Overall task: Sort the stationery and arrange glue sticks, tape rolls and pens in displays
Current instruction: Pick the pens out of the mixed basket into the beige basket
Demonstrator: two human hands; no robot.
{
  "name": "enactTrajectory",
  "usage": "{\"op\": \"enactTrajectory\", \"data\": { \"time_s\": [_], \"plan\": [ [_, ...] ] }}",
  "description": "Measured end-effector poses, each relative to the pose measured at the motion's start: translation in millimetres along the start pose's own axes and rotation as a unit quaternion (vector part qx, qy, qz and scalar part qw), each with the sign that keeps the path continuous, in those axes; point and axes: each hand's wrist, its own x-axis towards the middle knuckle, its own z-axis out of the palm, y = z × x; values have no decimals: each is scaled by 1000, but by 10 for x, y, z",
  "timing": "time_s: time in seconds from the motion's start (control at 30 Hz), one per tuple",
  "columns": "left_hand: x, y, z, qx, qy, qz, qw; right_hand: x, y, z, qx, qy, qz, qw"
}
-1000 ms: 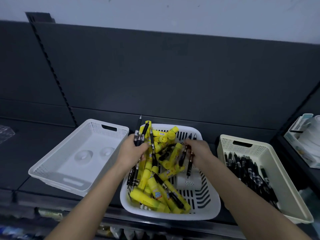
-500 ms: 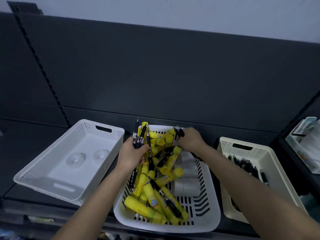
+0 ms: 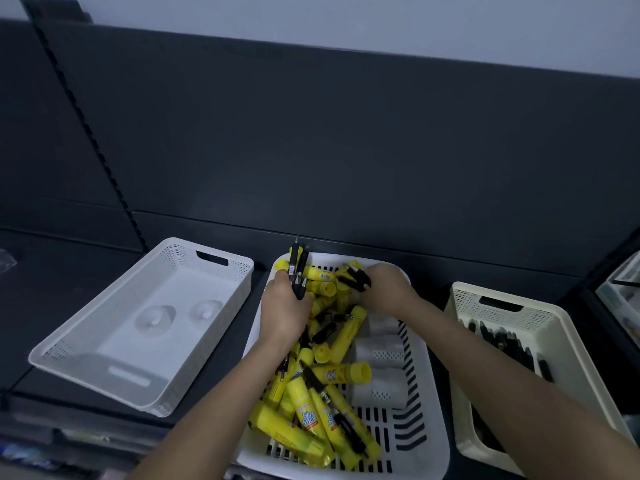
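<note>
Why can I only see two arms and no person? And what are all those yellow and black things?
The camera sits on the person's head, looking down, so you see only their own arms. On a dark shelf stand three containers. The middle basket is full of yellow glue sticks mixed with black pens. The left hand holds a bunch of pens standing up. The right hand grips more pens at the basket's far end. The cream basket on the right already has pens in it. The white tray on the left holds no stationery.
</note>
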Motion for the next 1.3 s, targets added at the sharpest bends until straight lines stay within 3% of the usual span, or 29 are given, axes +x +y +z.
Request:
{"op": "enactTrajectory", "data": {
  "time_s": [0.13, 0.3, 0.43, 0.57, 0.97, 1.17, 1.3],
  "plan": [
    [22, 17, 16, -18, 3, -12, 1000, -83, -54, -154, 145, 81, 11, 986],
    [-42, 88, -42, -95, 27, 1, 995, -185, -216, -175, 223, 14, 50, 973],
    [-48, 151, -169, -120, 49, 38, 991, -149, -385, -4, 133, -54, 99, 985],
    [-86, 163, -309, -151, 33, 31, 987, -206, -554, 172, 1, -90, 92, 992],
    [-247, 63, -498, -256, -32, -50, 965, -401, -843, 353, -143, -82, 119, 979],
    [-282, 77, -502, -238, -94, -17, 967, -572, -671, 146, 46, -61, 149, 986],
    [-347, 185, -400, -273, -146, -39, 950, -865, -460, -49, 290, -5, 182, 940]
  ]
}}
